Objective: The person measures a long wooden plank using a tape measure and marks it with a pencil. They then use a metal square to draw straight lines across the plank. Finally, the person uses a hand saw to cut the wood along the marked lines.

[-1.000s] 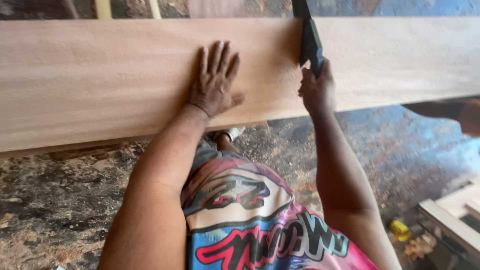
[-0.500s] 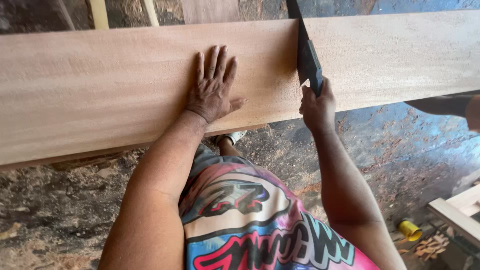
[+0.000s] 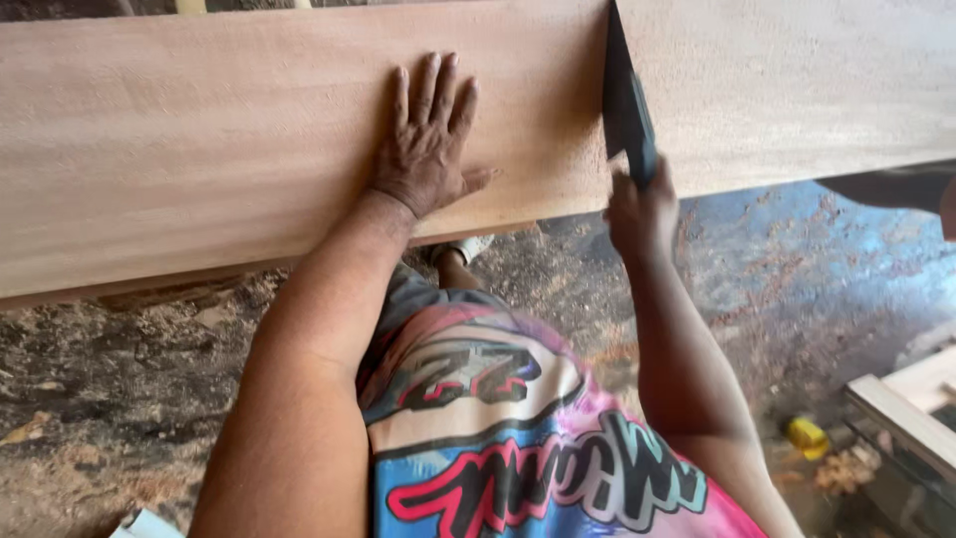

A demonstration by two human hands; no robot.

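Broadly, a long pale plank [image 3: 199,149] fills the upper part of the view, running from the left edge to the right edge and tilting slightly, its near edge lower at the left; its face is smooth, with a fine reddish grain. Below it lies the floor [image 3: 119,399], dark and mottled, strewn with sawdust and wood chips; a bluish patch shows at the right. The person's shirt [image 3: 498,448], patterned in pink, blue and cream, takes up the bottom centre, between the two bare forearms. At the lower right stands a light wooden frame [image 3: 911,408], cut off by the picture's edge; a small yellow object [image 3: 807,435] lies on the floor just beside it, near a heap of shavings.

The left hand [image 3: 426,149] lies open and flat on the plank, palm down, fingers spread and pointing away from the person, thumb out to the right; it holds nothing. The right hand [image 3: 642,211] is closed round the handle of a dark saw [image 3: 625,100], at the plank's near edge; the blade rises from the hand across the plank's face to the top of the picture, set on edge against the wood, well right of the left hand; the teeth cannot be made out.
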